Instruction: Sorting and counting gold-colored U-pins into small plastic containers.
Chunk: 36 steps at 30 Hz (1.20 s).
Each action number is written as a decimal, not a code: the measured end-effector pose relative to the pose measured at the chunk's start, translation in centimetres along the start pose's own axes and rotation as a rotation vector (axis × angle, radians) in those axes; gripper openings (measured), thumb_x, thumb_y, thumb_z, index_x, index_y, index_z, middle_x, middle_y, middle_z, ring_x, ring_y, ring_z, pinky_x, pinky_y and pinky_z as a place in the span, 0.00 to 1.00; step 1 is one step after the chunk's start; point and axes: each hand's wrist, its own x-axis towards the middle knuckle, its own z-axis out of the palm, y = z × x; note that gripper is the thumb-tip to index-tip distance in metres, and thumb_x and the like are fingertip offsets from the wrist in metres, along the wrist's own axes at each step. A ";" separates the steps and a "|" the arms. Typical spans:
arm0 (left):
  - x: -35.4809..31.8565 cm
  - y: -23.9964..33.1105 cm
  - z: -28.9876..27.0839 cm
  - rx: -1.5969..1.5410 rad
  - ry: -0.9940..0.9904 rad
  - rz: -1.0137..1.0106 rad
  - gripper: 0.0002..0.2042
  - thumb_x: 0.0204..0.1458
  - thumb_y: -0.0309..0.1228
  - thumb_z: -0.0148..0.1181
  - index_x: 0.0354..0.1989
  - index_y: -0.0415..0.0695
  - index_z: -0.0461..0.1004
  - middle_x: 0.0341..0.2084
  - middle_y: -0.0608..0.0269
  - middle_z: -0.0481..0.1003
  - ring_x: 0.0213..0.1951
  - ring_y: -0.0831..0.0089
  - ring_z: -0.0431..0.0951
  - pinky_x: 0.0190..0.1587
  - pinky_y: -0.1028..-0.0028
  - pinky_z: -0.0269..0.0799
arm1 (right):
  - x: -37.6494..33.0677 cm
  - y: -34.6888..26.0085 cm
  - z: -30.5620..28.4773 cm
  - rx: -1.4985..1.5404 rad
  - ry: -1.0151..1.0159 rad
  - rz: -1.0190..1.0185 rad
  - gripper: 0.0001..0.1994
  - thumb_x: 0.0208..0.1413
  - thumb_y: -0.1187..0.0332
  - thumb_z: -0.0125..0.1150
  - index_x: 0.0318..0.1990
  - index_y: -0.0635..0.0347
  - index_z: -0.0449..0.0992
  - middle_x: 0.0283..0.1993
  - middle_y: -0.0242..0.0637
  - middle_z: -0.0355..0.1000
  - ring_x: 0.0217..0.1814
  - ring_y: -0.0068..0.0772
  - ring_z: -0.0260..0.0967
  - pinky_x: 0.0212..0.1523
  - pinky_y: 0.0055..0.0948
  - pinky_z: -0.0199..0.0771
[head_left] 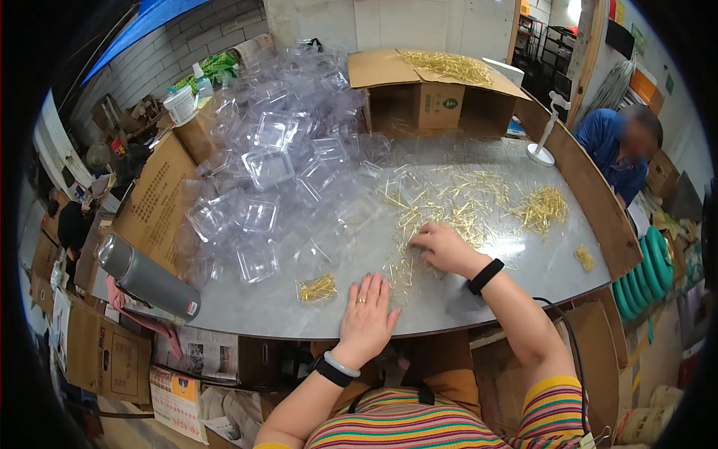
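Note:
My left hand lies flat near the table's front edge, fingers stretched and holding nothing. Just left of it sits a small clear plastic box with a bunch of thin gold metal pins in it. My right hand reaches into the loose gold pins spread over the middle of the table. Its fingers are curled together at the pins; what is between the fingertips is hidden. A denser heap of pins lies to the right, and a small bunch of pins is near the right edge.
A big heap of clear plastic boxes covers the left of the grey table. A grey bottle leans at the left. Behind stands an open cardboard box with pins on top, beside a white stand. A co-worker sits beyond the cardboard side wall.

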 end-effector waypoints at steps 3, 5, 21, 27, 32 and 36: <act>0.1 0.0 0.3 0.006 0.022 0.010 0.29 0.61 0.43 0.55 0.63 0.31 0.64 0.65 0.41 0.63 0.68 0.48 0.59 0.70 0.49 0.50 | -0.1 -0.4 -0.1 0.177 -0.175 -0.172 0.19 0.49 0.69 0.67 0.51 0.55 0.79 0.55 0.45 0.71 0.59 0.51 0.67 0.61 0.43 0.69; 0.0 0.0 0.3 0.007 0.028 0.009 0.29 0.61 0.43 0.55 0.63 0.31 0.65 0.65 0.41 0.63 0.68 0.48 0.60 0.70 0.49 0.50 | -0.1 -0.4 -0.2 -0.090 0.055 0.014 0.19 0.49 0.68 0.68 0.50 0.56 0.78 0.55 0.45 0.71 0.60 0.50 0.67 0.60 0.43 0.68; 0.0 0.0 -0.8 -0.041 -0.007 0.059 0.29 0.61 0.39 0.55 0.69 0.40 0.61 0.67 0.48 0.61 0.69 0.51 0.59 0.70 0.51 0.51 | -3.1 -2.4 -0.6 -0.027 0.037 0.077 0.18 0.50 0.81 0.55 0.49 0.60 0.78 0.46 0.48 0.73 0.52 0.55 0.70 0.52 0.44 0.73; 0.2 -0.2 -1.0 0.024 -0.060 0.120 0.25 0.62 0.38 0.52 0.68 0.46 0.64 0.68 0.53 0.62 0.68 0.51 0.60 0.69 0.47 0.51 | -1.1 -2.0 0.5 0.082 0.020 -0.024 0.17 0.51 0.79 0.57 0.49 0.55 0.80 0.48 0.46 0.74 0.54 0.53 0.70 0.56 0.42 0.72; 0.0 0.0 -0.8 0.014 -0.050 0.113 0.24 0.62 0.38 0.52 0.66 0.45 0.66 0.67 0.53 0.64 0.67 0.52 0.62 0.68 0.47 0.53 | -0.3 1.3 0.4 0.149 0.019 -0.053 0.16 0.52 0.77 0.57 0.48 0.53 0.81 0.48 0.45 0.74 0.53 0.51 0.70 0.55 0.42 0.72; -0.2 0.3 -0.8 0.025 -0.028 0.103 0.24 0.60 0.37 0.54 0.65 0.44 0.67 0.67 0.52 0.63 0.67 0.53 0.63 0.68 0.47 0.54 | -0.9 1.3 0.2 -0.008 0.056 0.019 0.14 0.53 0.74 0.59 0.46 0.51 0.82 0.49 0.45 0.73 0.53 0.50 0.70 0.54 0.41 0.73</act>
